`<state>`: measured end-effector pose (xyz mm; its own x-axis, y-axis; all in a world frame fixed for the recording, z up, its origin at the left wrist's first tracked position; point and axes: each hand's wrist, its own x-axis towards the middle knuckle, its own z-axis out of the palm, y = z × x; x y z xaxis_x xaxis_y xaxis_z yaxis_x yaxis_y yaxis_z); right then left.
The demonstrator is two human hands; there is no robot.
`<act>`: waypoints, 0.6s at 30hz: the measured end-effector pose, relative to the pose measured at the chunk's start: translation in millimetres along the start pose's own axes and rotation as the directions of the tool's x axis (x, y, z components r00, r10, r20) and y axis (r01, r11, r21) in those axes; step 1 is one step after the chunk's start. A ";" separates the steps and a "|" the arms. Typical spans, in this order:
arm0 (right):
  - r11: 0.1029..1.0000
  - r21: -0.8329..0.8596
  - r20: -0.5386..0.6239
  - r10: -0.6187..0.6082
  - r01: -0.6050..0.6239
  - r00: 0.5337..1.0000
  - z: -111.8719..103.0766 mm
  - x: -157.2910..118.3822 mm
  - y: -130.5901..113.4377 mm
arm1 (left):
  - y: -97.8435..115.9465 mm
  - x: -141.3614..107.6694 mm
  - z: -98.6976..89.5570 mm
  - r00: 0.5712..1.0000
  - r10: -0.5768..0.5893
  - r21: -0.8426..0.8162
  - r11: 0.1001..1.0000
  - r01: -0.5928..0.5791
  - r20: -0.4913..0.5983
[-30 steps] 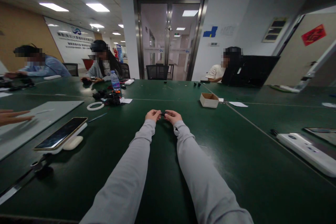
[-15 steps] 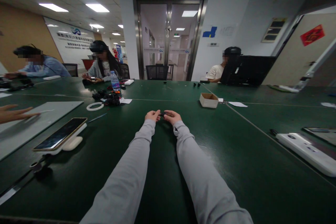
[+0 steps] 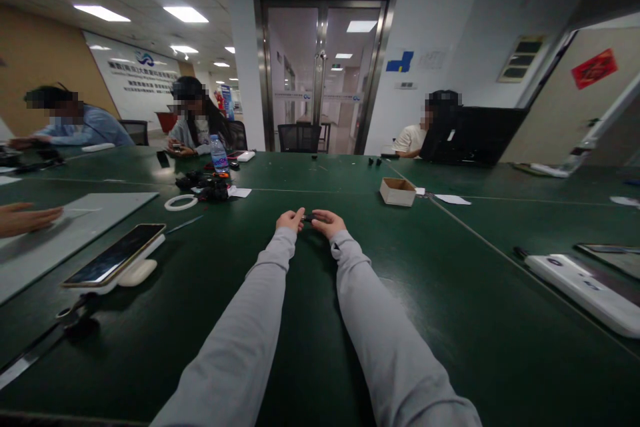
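My two hands meet over the green table (image 3: 320, 293), arms stretched forward in grey sleeves. Between them is a small dark object (image 3: 309, 217), too small for me to name. My left hand (image 3: 290, 220) pinches its left end between thumb and fingers. My right hand (image 3: 328, 221) has its fingers closed around the right end. Most of the object is hidden by the fingertips.
Left of my arms lie a phone (image 3: 117, 255), a white tape ring (image 3: 181, 203) and a grey board (image 3: 100, 217) with another person's hand (image 3: 30, 219) over it. A bottle (image 3: 219, 155) stands farther back. A small box (image 3: 397, 192) and a white device (image 3: 583, 290) are to the right.
My hands stay in nearly the same place, still on the small dark object. At the left, the other person's hand has drawn back a little with its fingers less spread.
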<state>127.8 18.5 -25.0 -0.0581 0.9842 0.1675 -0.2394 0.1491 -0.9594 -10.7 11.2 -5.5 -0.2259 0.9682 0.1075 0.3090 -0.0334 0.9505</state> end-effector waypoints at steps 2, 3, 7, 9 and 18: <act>1.000 0.019 0.012 0.003 -0.003 1.000 0.3 -0.9 -1.0 | -1.1 0.4 -0.4 1.000 0.015 0.027 1.000 -0.015 -0.009; 1.000 0.027 0.016 0.002 -0.002 1.000 0.5 -1.6 -1.7 | -1.5 0.5 -0.7 1.000 0.019 0.041 0.999 -0.019 -0.011; 0.999 0.039 0.025 0.001 -0.002 1.000 1.3 -4.3 -4.3 | -2.2 1.3 -1.4 0.999 0.042 0.098 0.994 -0.040 -0.016; 0.999 0.053 0.031 0.006 -0.007 1.000 1.8 -5.0 -5.2 | -2.6 2.1 -1.5 0.998 0.054 0.113 0.992 -0.051 -0.024; 0.987 0.122 -0.010 0.108 -0.106 0.994 8.4 -7.6 -12.9 | -7.8 3.5 2.1 0.997 0.075 0.089 0.993 -0.071 -0.036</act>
<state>123.3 8.3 -12.0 -0.0741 0.9954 0.0605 -0.3482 0.0310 -0.9369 -12.0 15.4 -13.2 -0.2352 0.9534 0.1888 0.4054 -0.0803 0.9106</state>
